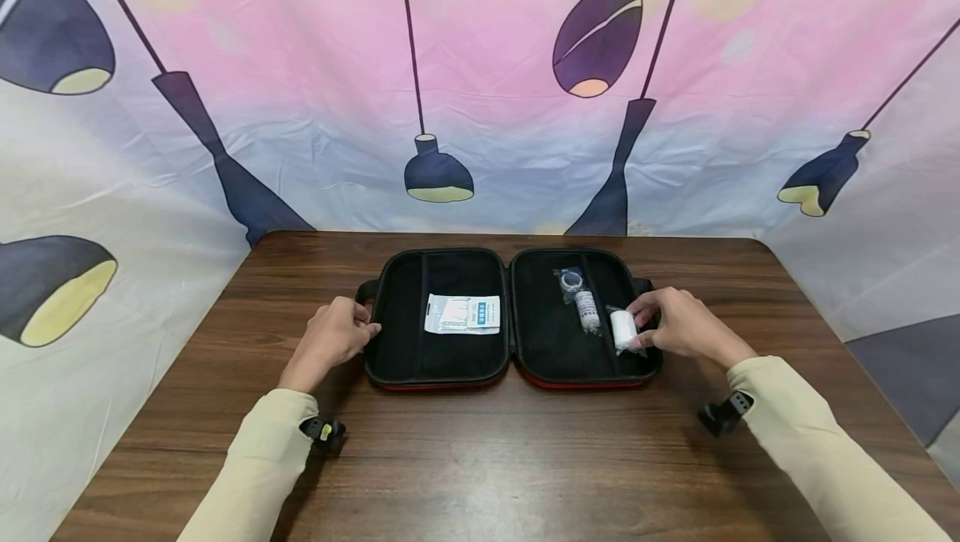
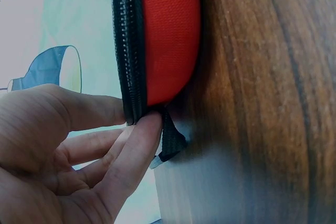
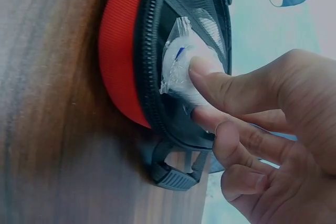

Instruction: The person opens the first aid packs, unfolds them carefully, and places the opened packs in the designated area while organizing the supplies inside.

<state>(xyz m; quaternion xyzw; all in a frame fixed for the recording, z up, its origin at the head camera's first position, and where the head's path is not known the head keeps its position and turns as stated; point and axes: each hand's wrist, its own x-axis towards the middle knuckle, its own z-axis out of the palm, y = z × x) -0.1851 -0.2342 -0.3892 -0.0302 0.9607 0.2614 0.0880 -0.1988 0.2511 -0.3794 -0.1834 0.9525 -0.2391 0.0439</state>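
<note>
A zip case [image 1: 465, 265] with a black lining and red shell lies unfolded on the table. My left hand [image 1: 333, 331] pinches its left edge; in the left wrist view, thumb and fingers meet at the zipper [image 2: 129, 51], by a black strap. My right hand [image 1: 678, 321] holds a white bandage roll [image 1: 622, 329] in clear wrap, low over the right half of the case. Seen from the right wrist, the thumb [image 3: 207, 74] presses on the wrapped roll. Beside it lie another wrapped white roll [image 1: 588, 312] and a small bagged ring-shaped roll [image 1: 571, 280].
Flat white packets [image 1: 462, 314] with printing lie in the case's left half. A black handle [image 3: 178, 177] sticks out at the case's right end. The wooden table [image 1: 480, 467] ends at the back before a hanging cloth [image 1: 495, 42] with printed lamps.
</note>
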